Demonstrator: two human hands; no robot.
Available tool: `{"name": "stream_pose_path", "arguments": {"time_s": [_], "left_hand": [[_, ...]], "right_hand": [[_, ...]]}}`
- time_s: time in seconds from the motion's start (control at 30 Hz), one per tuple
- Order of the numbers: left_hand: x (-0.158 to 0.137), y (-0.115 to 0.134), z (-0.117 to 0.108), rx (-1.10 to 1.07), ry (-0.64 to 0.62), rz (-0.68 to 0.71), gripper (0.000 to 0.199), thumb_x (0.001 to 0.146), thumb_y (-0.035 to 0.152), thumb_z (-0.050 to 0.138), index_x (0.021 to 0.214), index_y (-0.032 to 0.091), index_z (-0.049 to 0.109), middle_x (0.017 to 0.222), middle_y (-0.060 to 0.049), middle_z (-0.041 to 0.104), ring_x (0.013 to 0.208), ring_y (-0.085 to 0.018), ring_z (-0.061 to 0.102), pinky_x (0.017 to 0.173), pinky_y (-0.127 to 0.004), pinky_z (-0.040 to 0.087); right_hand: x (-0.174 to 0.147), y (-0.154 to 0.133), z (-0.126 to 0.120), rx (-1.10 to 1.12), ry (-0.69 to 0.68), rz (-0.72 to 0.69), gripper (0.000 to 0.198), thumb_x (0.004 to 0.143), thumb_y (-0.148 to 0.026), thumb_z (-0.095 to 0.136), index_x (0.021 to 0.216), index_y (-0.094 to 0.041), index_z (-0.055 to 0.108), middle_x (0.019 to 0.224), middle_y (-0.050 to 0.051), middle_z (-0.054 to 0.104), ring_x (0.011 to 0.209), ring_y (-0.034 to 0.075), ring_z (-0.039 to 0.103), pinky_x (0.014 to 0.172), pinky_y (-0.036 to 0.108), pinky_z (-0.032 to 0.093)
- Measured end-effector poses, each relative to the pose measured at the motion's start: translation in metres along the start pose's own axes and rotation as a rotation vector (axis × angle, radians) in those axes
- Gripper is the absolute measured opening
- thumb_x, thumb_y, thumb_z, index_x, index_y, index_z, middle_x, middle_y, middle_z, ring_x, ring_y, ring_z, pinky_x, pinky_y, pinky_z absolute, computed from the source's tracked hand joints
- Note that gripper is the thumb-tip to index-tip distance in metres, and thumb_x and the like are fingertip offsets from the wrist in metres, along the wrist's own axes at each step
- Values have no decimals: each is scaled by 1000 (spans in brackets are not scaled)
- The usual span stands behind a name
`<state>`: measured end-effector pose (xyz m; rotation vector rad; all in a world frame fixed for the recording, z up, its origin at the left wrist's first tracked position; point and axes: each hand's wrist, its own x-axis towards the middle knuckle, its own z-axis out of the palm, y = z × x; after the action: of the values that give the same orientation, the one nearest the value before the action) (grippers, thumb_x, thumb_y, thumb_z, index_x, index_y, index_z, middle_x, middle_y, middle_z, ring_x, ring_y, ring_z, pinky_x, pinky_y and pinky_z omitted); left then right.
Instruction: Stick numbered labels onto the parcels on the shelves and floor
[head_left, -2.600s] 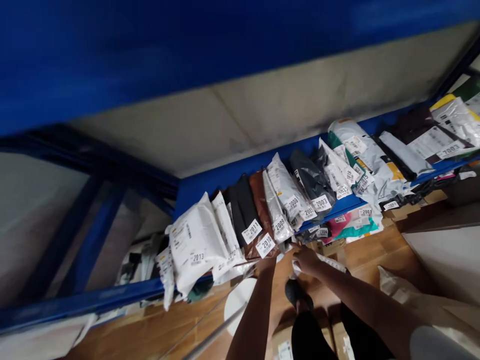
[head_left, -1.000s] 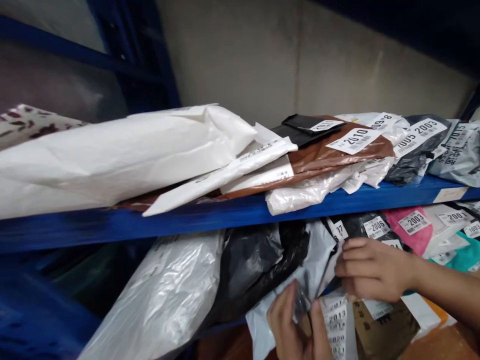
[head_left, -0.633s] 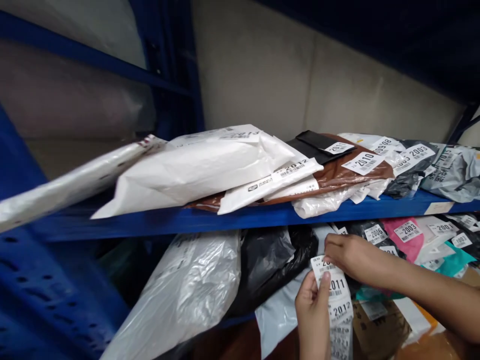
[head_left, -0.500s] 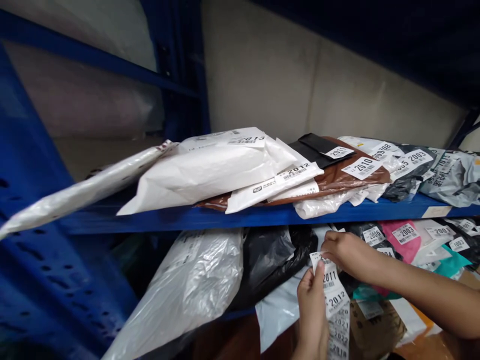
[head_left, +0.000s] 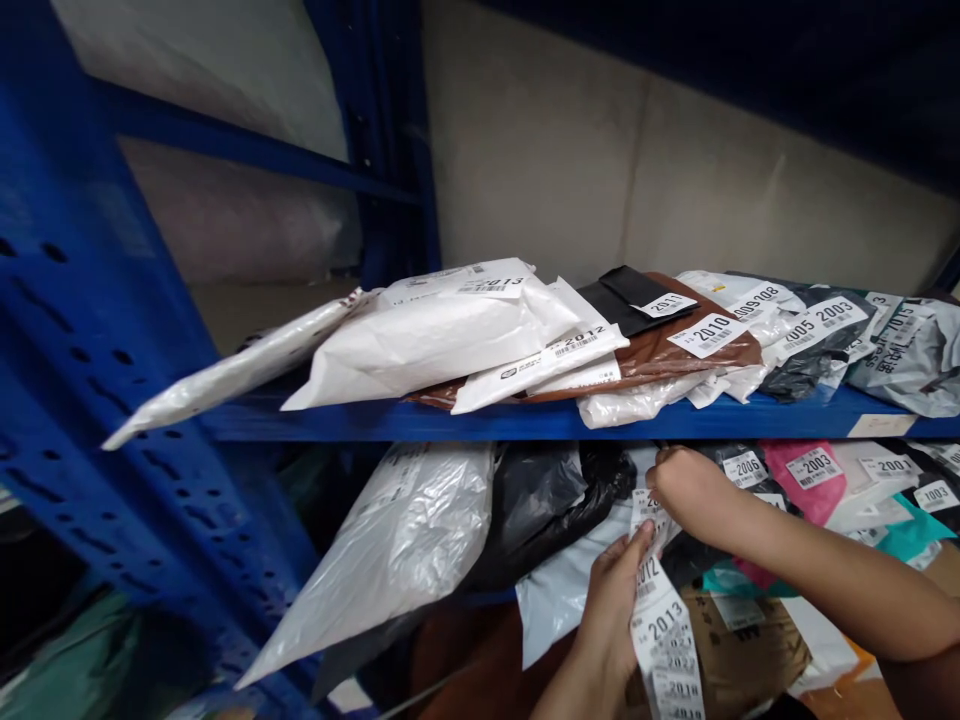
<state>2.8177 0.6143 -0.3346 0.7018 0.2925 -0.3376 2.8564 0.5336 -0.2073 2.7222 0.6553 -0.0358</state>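
A long strip of white number labels [head_left: 667, 630] hangs from my left hand [head_left: 616, 590], pinched between thumb and fingers. Printed numbers such as 2012 and 2013 show along it. Slightly higher, my right hand [head_left: 681, 490] is closed at the strip's upper end, its fingertips partly hidden behind the hand. Both hands are in front of the lower shelf. Just behind them lie a pale blue-grey mailer bag [head_left: 562, 590] and a black plastic bag [head_left: 532, 500].
Along the blue upper shelf edge [head_left: 390, 420] lie a white parcel labelled 2013 [head_left: 427, 340], a white packet labelled 2012 [head_left: 525, 370] and a brown bag labelled 2010 [head_left: 652, 350]. A whitish plastic bag [head_left: 397, 540] juts out below. A blue perforated upright [head_left: 90, 330] stands at left.
The label strip has shifted upward through my left hand, so 2013 now shows below it. My right hand has turned slightly at the strip's top. The view has moved a little.
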Motion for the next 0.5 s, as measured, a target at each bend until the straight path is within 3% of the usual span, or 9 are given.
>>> {"name": "stream_pose_path", "arguments": {"time_s": [0.1, 0.17, 0.23, 0.3, 0.4, 0.5], "left_hand": [[-13, -8, -19, 212, -32, 51, 40, 58, 49, 84, 57, 14, 65, 49, -1, 62, 51, -14, 59, 53, -22, 46], [-21, -11, -32, 311, 22, 171, 46, 55, 53, 84, 50, 15, 60, 43, 3, 54, 47, -10, 51, 48, -19, 40], [-25, -8, -40, 304, 114, 325, 45, 54, 57, 83, 60, 16, 65, 45, 6, 53, 47, -9, 49, 48, -18, 38], [-26, 0, -45, 254, 194, 423, 50, 53, 60, 82, 76, 17, 72, 51, 5, 58, 51, -11, 52, 49, -19, 41], [-21, 11, -48, 237, 244, 505, 54, 52, 62, 81, 82, 16, 75, 57, 1, 66, 56, -12, 55, 50, -19, 42], [-13, 14, -48, 209, 211, 463, 53, 53, 58, 82, 85, 16, 76, 59, 0, 68, 54, -12, 56, 49, -19, 41]], "right_hand": [[-6, -5, -4, 16, 13, 62, 39, 83, 1, 50, 118, -12, 61, 92, 15, 73, 87, 28, 70, 71, 32, 52], [-7, -13, -1, -16, 84, 43, 40, 85, 0, 48, 120, -14, 60, 107, 17, 70, 96, 30, 67, 72, 34, 54], [-3, -22, 7, -37, 230, -95, 35, 89, -5, 48, 119, -14, 61, 129, 19, 60, 111, 31, 60, 81, 36, 54], [4, -29, 17, -28, 322, -253, 29, 90, -8, 49, 116, -12, 62, 135, 19, 55, 118, 29, 55, 89, 37, 52], [14, -32, 28, -4, 242, -304, 19, 89, -9, 51, 101, -10, 66, 109, 17, 67, 103, 27, 61, 83, 35, 52], [17, -24, 28, 28, 164, -321, 16, 87, -7, 52, 92, -11, 66, 93, 13, 69, 89, 25, 64, 76, 33, 49]]}}
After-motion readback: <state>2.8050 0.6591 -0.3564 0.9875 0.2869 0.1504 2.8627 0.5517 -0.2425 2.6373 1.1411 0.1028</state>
